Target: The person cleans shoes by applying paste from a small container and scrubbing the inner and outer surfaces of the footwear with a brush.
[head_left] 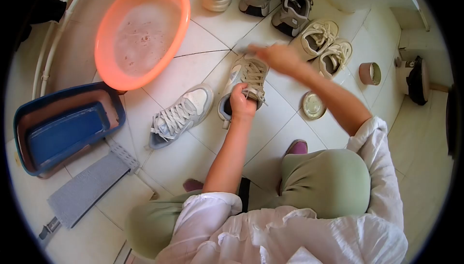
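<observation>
My left hand (243, 102) is closed on the ankle opening and tongue of a cream and grey sneaker (250, 73) with beige laces. The sneaker's toe points away from me. Over that toe, my right hand (278, 58) is closed around a pale thing smeared by motion, too blurred to name. To the left lies a white and grey sneaker (181, 114) with white laces, apart from both hands.
An orange basin (186, 20) holds cloudy, foamy water. Beside it are a blue tub (34, 155) and a grey mop head (92, 186). Several shoes (292, 13) line the back. Right of my hands sit a round lid (314, 105) and a small tub (369, 73).
</observation>
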### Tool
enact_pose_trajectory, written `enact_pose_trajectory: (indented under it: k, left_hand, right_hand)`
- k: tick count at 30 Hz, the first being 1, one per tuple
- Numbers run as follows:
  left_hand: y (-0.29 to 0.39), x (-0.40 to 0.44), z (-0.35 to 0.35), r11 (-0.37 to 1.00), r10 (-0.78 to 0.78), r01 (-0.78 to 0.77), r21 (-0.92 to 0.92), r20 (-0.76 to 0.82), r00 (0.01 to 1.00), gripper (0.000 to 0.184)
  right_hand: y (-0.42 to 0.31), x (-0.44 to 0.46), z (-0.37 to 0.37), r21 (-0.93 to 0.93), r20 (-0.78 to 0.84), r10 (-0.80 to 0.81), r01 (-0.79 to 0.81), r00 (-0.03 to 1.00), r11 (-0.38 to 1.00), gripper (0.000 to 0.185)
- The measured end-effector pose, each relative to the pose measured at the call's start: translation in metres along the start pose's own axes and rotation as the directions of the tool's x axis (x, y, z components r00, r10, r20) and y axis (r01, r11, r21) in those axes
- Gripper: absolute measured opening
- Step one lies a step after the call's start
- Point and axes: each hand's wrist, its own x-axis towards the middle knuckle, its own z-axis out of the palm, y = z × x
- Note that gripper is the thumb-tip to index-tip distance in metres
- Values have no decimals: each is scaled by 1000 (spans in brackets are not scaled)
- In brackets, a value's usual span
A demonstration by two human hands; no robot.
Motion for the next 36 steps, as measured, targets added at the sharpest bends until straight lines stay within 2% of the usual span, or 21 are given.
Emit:
enact_pose_trajectory:
  k: [1, 4, 5, 7, 10, 11, 12, 13, 15, 16, 17, 21, 22, 23, 25, 27, 29, 31, 33, 34, 36]
  left_hand:
    - [-3, -7, 10, 999, 53, -53, 11, 52, 997, 35]
    - [1, -4, -7, 999, -24, 24, -23, 15, 1000, 34]
    - [8, -4, -5, 995, -69, 73, -65, 53, 996, 40]
    - [9, -5, -1, 999, 42, -41, -34, 18, 999, 41]
    - [10, -11, 13, 991, 80, -76, -114, 28, 996, 48]
    - [11, -14, 18, 990, 80, -75, -119, 35, 996, 48]
    - [12, -17, 23, 987, 102, -98, -126, 26, 994, 50]
    - [11, -18, 20, 985, 119, -117, -124, 12, 993, 51]
    - [8, -17, 15, 989, 123, -119, -89, 46, 991, 54]
    - [10, -16, 14, 992, 103, -96, -77, 95, 990, 56]
    - [11, -17, 12, 995, 80, -72, -62, 142, 987, 57]
    - [12, -8, 5, 992, 86, -67, -109, 175, 981, 59]
    - [12, -8, 11, 992, 86, -66, -109, 188, 978, 59]
    - [11, -10, 11, 989, 79, -58, -134, 156, 985, 58]
    - [9, -15, 12, 987, 66, -48, -153, 111, 992, 58]
    - [8, -17, 13, 992, 87, -80, -99, 60, 994, 55]
    - [10, -21, 13, 999, 43, -45, 19, 80, 996, 50]
    - [14, -29, 15, 801, 50, -87, 593, 78, 996, 45]
    - [20, -36, 21, 859, 19, -45, 510, 56, 998, 46]
    - [22, -39, 26, 911, -22, 8, 413, 30, 999, 46]
    - [21, -38, 22, 957, -101, 82, 277, 55, 993, 48]
  right_hand:
    - [-21, -8, 5, -22, 137, -87, 91, 987, 996, 31]
    - [-43, -27, 2, -6, 217, -138, 143, 966, 990, 39]
    - [-6, -15, 20, 118, 105, -77, 64, 991, 991, 41]
    - [34, -17, 10, 118, -111, 128, -115, 985, 986, 41]
    - [27, -47, 30, -17, -106, 148, -151, 983, 988, 45]
    - [10, -63, 39, 52, 17, 92, -92, 996, 994, 48]
    - [3, -83, 76, 94, -173, -91, 109, 981, 990, 51]
    - [-14, -100, 69, 198, -229, -104, 151, 968, 969, 52]
    - [7, -89, 79, 70, -258, -101, 123, 961, 990, 48]
    - [28, -69, 91, 186, -293, -4, 61, 956, 981, 46]
    - [34, -53, 69, 100, -328, 82, -51, 941, 994, 49]
    - [30, -52, 74, 152, -374, 46, 12, 926, 988, 46]
    - [15, -74, 88, 136, -294, 2, 40, 956, 990, 47]
    - [-2, -96, 94, 333, -317, 23, 89, 948, 939, 50]
    - [-12, -118, 96, 504, -374, 49, 159, 926, 849, 48]
    - [2, -113, 92, 407, -309, 80, 56, 948, 912, 44]
    - [17, -93, 81, 594, -364, 220, 43, 905, 803, 40]
    - [25, -98, 70, 708, -431, 300, 113, 851, 697, 41]
    - [8, -130, 79, 661, -432, 254, 111, 866, 742, 42]
    - [-4, -143, 93, 633, -490, 152, 231, 858, 738, 44]
    - [-21, -155, 112, 509, -309, 23, 145, 951, 848, 48]
